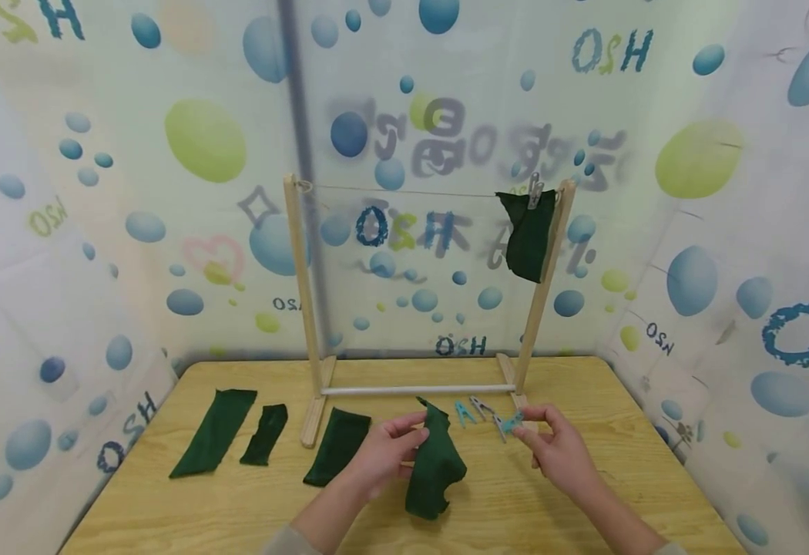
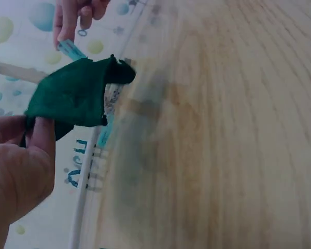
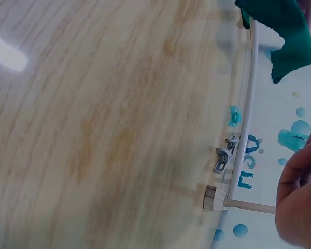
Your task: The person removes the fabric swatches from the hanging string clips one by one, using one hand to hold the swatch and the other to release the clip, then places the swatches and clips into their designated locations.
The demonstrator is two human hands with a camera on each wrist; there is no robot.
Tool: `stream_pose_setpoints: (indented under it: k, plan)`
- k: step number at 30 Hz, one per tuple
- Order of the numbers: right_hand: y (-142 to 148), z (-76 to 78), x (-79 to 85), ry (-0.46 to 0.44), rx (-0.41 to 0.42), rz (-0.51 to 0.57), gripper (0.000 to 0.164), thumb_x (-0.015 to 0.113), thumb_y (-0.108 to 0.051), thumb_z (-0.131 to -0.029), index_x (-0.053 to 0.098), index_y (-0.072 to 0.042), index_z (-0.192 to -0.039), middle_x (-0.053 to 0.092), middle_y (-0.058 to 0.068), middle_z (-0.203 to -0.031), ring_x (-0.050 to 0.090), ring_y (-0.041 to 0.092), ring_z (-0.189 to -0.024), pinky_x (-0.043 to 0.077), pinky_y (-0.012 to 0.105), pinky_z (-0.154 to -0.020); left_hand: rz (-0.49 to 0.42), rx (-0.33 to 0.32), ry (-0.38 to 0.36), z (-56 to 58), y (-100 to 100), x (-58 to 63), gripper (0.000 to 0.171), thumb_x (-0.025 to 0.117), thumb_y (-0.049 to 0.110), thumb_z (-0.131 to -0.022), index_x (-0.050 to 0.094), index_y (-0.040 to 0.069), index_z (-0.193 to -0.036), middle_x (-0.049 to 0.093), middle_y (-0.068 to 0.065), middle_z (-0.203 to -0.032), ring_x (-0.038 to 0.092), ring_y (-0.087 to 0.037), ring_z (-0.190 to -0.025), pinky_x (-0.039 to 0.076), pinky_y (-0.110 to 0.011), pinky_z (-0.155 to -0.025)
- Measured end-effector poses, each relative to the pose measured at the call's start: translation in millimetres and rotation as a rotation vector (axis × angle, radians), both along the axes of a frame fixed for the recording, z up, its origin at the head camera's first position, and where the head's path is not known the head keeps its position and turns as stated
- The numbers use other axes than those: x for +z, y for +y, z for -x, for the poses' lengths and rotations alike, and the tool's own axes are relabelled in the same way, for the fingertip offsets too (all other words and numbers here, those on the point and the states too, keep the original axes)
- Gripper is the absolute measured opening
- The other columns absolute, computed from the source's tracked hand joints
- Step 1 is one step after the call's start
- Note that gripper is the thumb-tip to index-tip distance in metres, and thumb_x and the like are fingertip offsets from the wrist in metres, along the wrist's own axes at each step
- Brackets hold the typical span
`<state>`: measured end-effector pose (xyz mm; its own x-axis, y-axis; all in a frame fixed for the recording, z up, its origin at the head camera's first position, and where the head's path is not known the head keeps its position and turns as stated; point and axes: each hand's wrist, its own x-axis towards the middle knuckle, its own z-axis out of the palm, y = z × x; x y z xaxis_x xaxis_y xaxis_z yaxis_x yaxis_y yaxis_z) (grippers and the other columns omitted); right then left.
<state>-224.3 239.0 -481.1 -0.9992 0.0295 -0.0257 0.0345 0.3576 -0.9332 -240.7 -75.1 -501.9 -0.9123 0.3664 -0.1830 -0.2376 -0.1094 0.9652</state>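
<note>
Five dark green cloth pieces are in view: three lie on the left side of the wooden table (image 1: 515,516), one is in the left hand (image 1: 387,455), and one hangs at the right end of the string (image 1: 404,190). The left hand pinches its green cloth (image 1: 435,472) above the near middle of the table. The right hand (image 1: 560,455), to the right, pinches a teal clothespin (image 1: 511,422). Near the rack's right foot lie one teal clothespin and what look like two grey ones, though they overlap and are small. One grey clip (image 1: 535,191) grips the hanging cloth (image 1: 531,239). The single rack (image 1: 302,285) has two wooden posts. The patterned backdrop (image 1: 411,316) repeats "H2O", mostly mirrored.
</note>
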Motion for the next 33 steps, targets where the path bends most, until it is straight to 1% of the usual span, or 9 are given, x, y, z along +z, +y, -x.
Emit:
stream_pose_setpoints:
  k: [4,11,14,20,22,26,27,29,33]
  plan:
    - [-1.9,-0.4,-7.2,-0.034,0.015,-0.011,0.038,0.074,-0.017,-0.107,0.061,-0.004,-0.140,0.064,0.017,-0.142,0.060,0.016,-0.059,0.045,0.026,-0.049,0.094,0.067,0.012,-1.0,1.4,-12.6,0.053,0.064,0.015,-0.111,0.053,-0.001,-0.160,0.074,-0.007,-0.119,0.072,-0.009,-0.082,0.061,-0.027,-0.067]
    - [-1.6,0.5,-20.5,-0.094,0.027,-0.073,0.039,0.075,-0.016,-0.105,0.062,0.000,-0.138,0.070,0.015,-0.128,0.065,0.020,-0.063,0.046,0.026,-0.047,0.339,0.180,0.095,-0.5,-6.3,-23.1,0.047,0.063,0.005,-0.107,0.060,-0.004,-0.153,0.068,-0.018,-0.118,0.035,-0.005,-0.051,0.037,-0.021,-0.048]
    - [0.1,0.6,-24.3,-0.099,0.018,-0.081,0.038,0.076,-0.012,-0.104,0.063,0.001,-0.137,0.070,0.015,-0.125,0.066,0.021,-0.062,0.045,0.025,-0.047,0.390,0.189,0.132,-0.9,-9.2,-21.4,0.046,0.063,0.002,-0.105,0.062,-0.005,-0.151,0.070,-0.017,-0.113,0.037,-0.006,-0.051,0.038,-0.021,-0.047]
    - [5.1,-0.3,-30.7,-0.116,-0.001,-0.093,0.038,0.075,-0.012,-0.104,0.062,0.002,-0.137,0.068,0.016,-0.124,0.069,0.021,-0.065,0.046,0.025,-0.048,0.563,0.175,0.269,-1.4,-16.5,-12.7,0.042,0.066,-0.001,-0.102,0.067,-0.008,-0.143,0.075,-0.021,-0.112,0.063,-0.015,-0.079,0.054,-0.030,-0.064]
    - [7.8,-0.6,-32.4,-0.121,-0.012,-0.105,0.039,0.074,-0.014,-0.105,0.061,0.001,-0.139,0.068,0.016,-0.125,0.070,0.021,-0.068,0.048,0.026,-0.050,0.620,0.163,0.312,-1.5,-19.5,-9.8,0.041,0.067,-0.001,-0.102,0.068,-0.007,-0.142,0.076,-0.021,-0.111,0.066,-0.017,-0.078,0.055,-0.033,-0.066]
    - [14.3,-2.0,-33.7,-0.126,-0.037,-0.130,0.039,0.073,-0.016,-0.105,0.062,0.000,-0.139,0.068,0.017,-0.125,0.070,0.022,-0.073,0.057,0.029,-0.057,0.697,0.145,0.372,-1.1,-23.4,-5.8,0.039,0.065,0.000,-0.102,0.070,-0.006,-0.140,0.077,-0.014,-0.098,0.059,-0.013,-0.061,0.050,-0.032,-0.057]
    - [16.0,-2.1,-34.1,-0.126,-0.040,-0.133,0.039,0.073,-0.016,-0.106,0.062,0.001,-0.139,0.067,0.017,-0.124,0.070,0.022,-0.075,0.059,0.030,-0.060,0.717,0.144,0.383,2.6,-25.1,-12.4,0.038,0.065,0.002,-0.103,0.071,-0.004,-0.140,0.075,-0.010,-0.092,0.057,-0.011,-0.057,0.049,-0.031,-0.054]
    - [18.9,-1.9,-35.1,-0.121,-0.041,-0.147,0.035,0.073,-0.014,-0.105,0.063,0.002,-0.135,0.068,0.018,-0.122,0.070,0.021,-0.078,0.062,0.032,-0.064,0.763,0.158,0.408,0.7,-24.9,-12.7,0.036,0.065,0.002,-0.102,0.072,-0.004,-0.137,0.070,-0.004,-0.080,0.051,-0.009,-0.053,0.044,-0.029,-0.051]
    - [23.7,-1.2,-39.0,-0.131,-0.025,-0.191,0.033,0.074,-0.014,-0.103,0.064,0.002,-0.130,0.071,0.015,-0.116,0.070,0.019,-0.079,0.060,0.032,-0.064,0.887,0.170,0.477,-5.4,-20.9,-11.2,0.031,0.069,0.005,-0.102,0.076,0.000,-0.131,0.067,0.001,-0.075,0.050,-0.009,-0.053,0.041,-0.028,-0.048]
